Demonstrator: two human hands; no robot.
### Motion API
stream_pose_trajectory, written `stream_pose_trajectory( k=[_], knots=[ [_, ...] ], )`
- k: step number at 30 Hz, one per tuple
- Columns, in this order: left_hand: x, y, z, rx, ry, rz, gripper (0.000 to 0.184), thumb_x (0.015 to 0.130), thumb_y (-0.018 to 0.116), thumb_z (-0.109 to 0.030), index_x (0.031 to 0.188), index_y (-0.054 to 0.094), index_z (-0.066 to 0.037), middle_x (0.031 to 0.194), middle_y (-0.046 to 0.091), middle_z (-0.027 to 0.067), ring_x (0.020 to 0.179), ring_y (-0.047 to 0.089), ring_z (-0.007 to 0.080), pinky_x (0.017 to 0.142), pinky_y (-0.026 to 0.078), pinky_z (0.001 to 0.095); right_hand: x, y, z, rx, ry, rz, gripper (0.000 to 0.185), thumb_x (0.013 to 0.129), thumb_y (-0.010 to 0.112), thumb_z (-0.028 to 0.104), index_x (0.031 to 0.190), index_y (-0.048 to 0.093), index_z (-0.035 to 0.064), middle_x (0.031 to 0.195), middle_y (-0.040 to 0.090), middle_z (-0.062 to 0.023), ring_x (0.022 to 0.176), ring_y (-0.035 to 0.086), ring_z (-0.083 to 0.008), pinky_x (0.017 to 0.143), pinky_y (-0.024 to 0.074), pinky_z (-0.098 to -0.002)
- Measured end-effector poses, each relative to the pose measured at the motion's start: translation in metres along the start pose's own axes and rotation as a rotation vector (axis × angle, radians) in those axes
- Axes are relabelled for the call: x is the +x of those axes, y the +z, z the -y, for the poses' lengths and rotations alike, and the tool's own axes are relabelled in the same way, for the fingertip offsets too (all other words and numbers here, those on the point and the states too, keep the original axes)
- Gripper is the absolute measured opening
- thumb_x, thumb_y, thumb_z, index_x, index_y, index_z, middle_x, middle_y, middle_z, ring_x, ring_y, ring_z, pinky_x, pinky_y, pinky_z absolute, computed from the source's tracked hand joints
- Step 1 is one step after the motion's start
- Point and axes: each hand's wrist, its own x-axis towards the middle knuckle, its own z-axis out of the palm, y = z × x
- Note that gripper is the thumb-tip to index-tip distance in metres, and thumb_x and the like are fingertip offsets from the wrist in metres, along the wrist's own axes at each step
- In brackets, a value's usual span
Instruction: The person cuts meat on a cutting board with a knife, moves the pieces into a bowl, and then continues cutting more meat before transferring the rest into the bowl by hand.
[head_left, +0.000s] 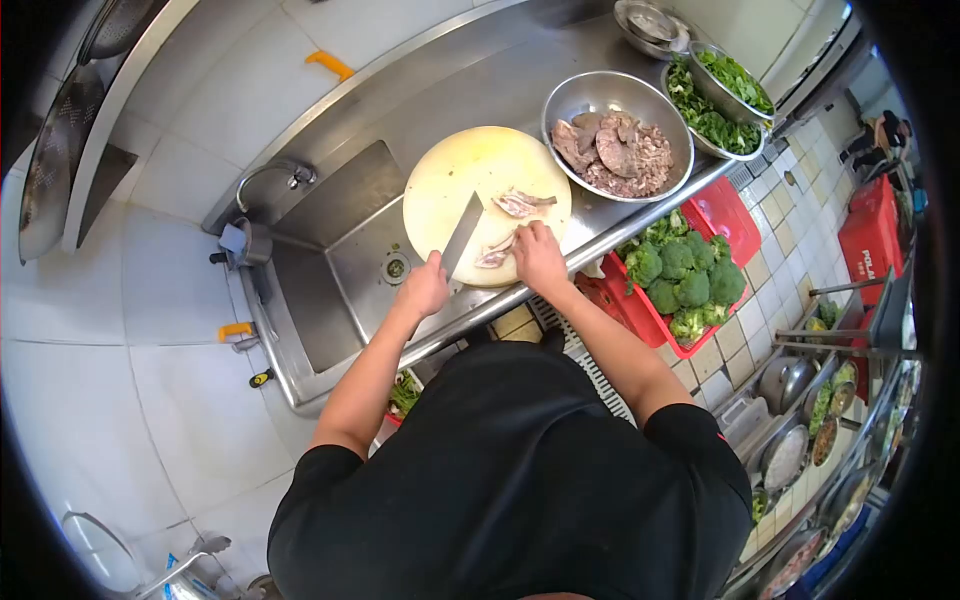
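Observation:
A round pale chopping board (440, 170) lies across the edge of the steel sink. In my left hand (424, 290) is the handle of a kitchen knife (463, 232), its broad blade pointing up and away over the board. My right hand (540, 255) rests at the board's near right, fingers bent down onto a piece of cooked-looking meat (495, 254). A second piece of meat (523, 203) lies just beyond it. To the right, a steel bowl (553, 118) holds chopped meat (648, 155) and larger grey-brown chunks.
Left of the board is the sink basin (320, 290) with a tap (298, 177). Steel bowls of leafy greens (735, 130) stand at the far right. Below the counter, a red crate (625, 310) holds broccoli (690, 270). Shelves with food trays (785, 455) line the right side.

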Motion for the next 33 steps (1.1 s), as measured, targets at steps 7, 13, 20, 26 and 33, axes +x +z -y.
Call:
stream_pose_trajectory(
  k=[7, 13, 20, 26, 33],
  knots=[
    [-0.008, -0.027, 0.004, 0.073, 0.09, 0.031, 0.032, 0.103, 0.05, -0.021, 0.129, 0.048, -0.002, 0.109, 0.068, 0.0369, 0.104, 0.066, 0.0527, 0.092, 0.05, 0.0602, 0.014, 0.029, 0.02, 0.069, -0.164, 0.145, 0.02, 0.088, 0.069, 0.013, 0.107, 0.068, 0.0059, 0.116, 0.062, -0.012, 0.113, 0.059, -0.0306, 0.098, 0.0502, -0.0403],
    [-0.01, -0.012, 0.006, 0.043, 0.086, 0.035, 0.029, 0.104, 0.05, -0.021, 0.126, 0.048, -0.003, 0.098, 0.068, 0.0361, 0.097, 0.067, 0.0539, 0.088, 0.051, 0.062, 0.011, 0.033, 0.023, 0.048, -0.249, -0.079, 0.018, 0.087, 0.07, 0.014, 0.104, 0.068, 0.0071, 0.112, 0.064, -0.0115, 0.112, 0.059, -0.0303, 0.096, 0.0515, -0.0403],
    [-0.018, -0.027, -0.013, 0.025, 0.129, 0.087, 0.025, 0.103, 0.049, -0.019, 0.121, 0.05, -0.002, 0.097, 0.069, 0.0354, 0.095, 0.067, 0.054, 0.087, 0.051, 0.0619, 0.023, 0.036, 0.028, 0.014, -0.162, 0.058, 0.016, 0.087, 0.071, 0.015, 0.1, 0.068, 0.0067, 0.104, 0.064, -0.009, 0.109, 0.06, -0.0293, 0.094, 0.0518, -0.04],
    [-0.024, -0.028, -0.004, 0.064, 0.128, 0.171, 0.027, 0.104, 0.049, -0.018, 0.124, 0.046, -0.001, 0.094, 0.068, 0.0356, 0.092, 0.066, 0.0559, 0.085, 0.049, 0.0637, 0.029, 0.03, 0.023, 0.06, -0.233, 0.021, 0.014, 0.087, 0.071, 0.015, 0.098, 0.07, 0.0063, 0.099, 0.065, -0.0081, 0.104, 0.061, -0.0285, 0.092, 0.0523, -0.0377],
    [-0.008, -0.019, -0.004, 0.079, 0.13, 0.206, 0.028, 0.1, 0.053, -0.016, 0.122, 0.043, -0.001, 0.092, 0.068, 0.0362, 0.092, 0.067, 0.0548, 0.083, 0.051, 0.0627, 0.029, 0.028, 0.016, 0.094, -0.247, 0.037, 0.014, 0.087, 0.072, 0.016, 0.097, 0.072, 0.0066, 0.099, 0.066, -0.0071, 0.102, 0.062, -0.0276, 0.092, 0.0524, -0.0374]
  ],
)
